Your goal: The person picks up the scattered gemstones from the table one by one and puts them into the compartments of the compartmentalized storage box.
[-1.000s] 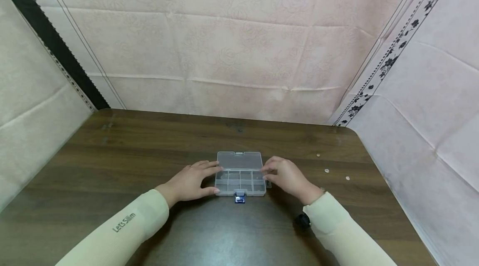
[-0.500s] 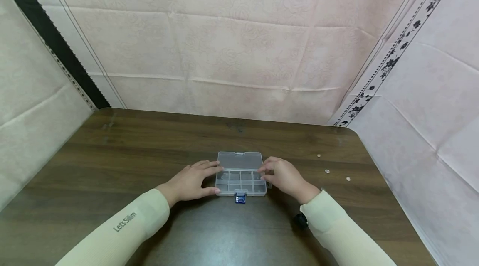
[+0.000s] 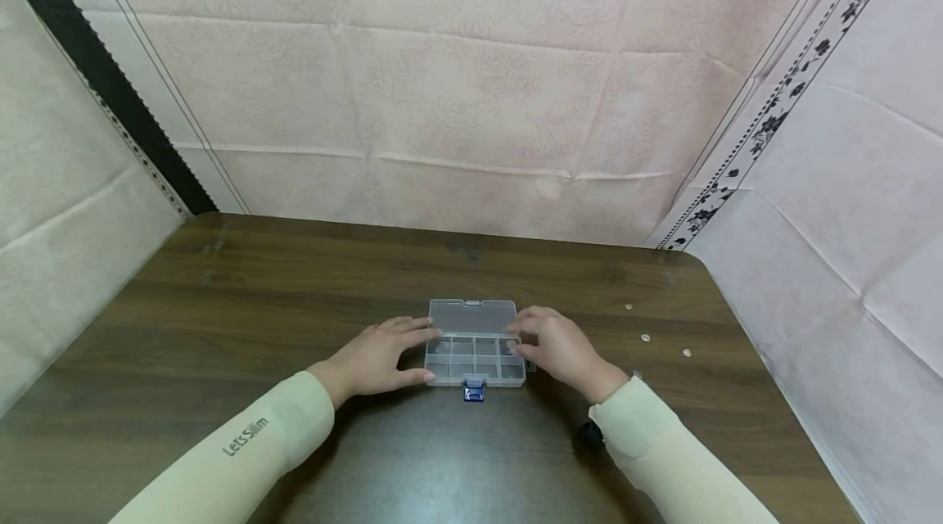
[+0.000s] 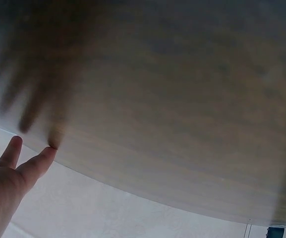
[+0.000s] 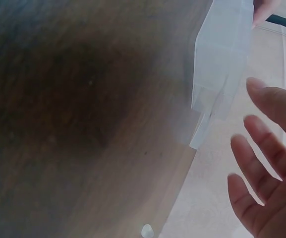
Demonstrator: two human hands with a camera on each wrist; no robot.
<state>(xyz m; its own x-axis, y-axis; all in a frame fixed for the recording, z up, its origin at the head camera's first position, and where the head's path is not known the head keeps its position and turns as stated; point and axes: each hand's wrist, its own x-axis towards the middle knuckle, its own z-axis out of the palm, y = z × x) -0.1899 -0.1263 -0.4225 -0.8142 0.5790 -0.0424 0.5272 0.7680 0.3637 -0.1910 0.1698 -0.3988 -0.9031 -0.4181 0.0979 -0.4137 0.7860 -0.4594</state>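
Observation:
A clear plastic compartment box (image 3: pixel 475 383) sits on the table with its lid (image 3: pixel 471 313) folded back, away from the person. My left hand (image 3: pixel 376 359) steadies its left side, fingers extended and fingertips at the edge. Over the back right compartment is my right hand (image 3: pixel 563 352), thumb and fingers apart in the right wrist view with nothing between them. A small pale disc (image 3: pixel 512 344) shows in that compartment below the fingertips. The right wrist view has the box's side wall (image 5: pixel 219 64) beside the right thumb.
On the right of the wooden table (image 3: pixel 295 286) lie three small pale discs, a far one (image 3: pixel 629 306), a middle one (image 3: pixel 645 337) and a near one (image 3: pixel 687 353). A small blue piece (image 3: pixel 474 391) is at the box's front. Pale cloth (image 3: pixel 471 98) hangs around the table.
My right hand has shifted slightly left over the back right compartment and its fingertips have parted. A pale disc now shows there. My left hand has stayed put.

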